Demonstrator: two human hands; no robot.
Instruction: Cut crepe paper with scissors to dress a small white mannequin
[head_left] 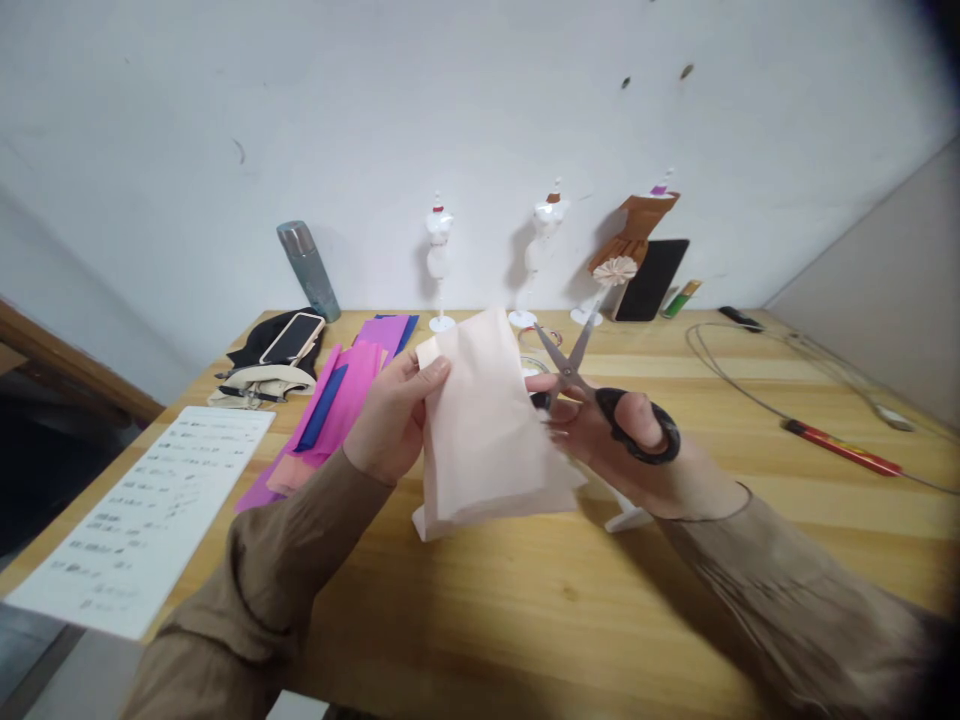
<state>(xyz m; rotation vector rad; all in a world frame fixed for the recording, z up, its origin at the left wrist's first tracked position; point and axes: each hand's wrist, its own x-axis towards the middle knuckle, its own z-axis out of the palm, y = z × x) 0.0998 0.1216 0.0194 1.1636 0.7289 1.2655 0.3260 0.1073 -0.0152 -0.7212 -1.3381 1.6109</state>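
Note:
A pale pink sheet of folded crepe-like paper (484, 430) hangs above the middle of the table. My left hand (397, 410) pinches its upper left edge between thumb and fingers. In my right hand (607, 440) is a pair of scissors (568, 372) with black handles, my thumb through one loop. Their blades are spread apart and point up, away from the paper. The fingers of my right hand are close to the paper's right edge; whether they touch it I cannot tell. A white piece (628, 515) lies partly hidden below my right hand.
Pink, purple and blue sheets (352, 390) lie left, near a phone (292, 340) on dark cloth and a handwritten page (142, 520). At the back stand a flask (309, 270), small white dress forms (439, 260), one in a brown dress (630, 230), and a black tablet (651, 280). A red tool (840, 447) with cable lies right.

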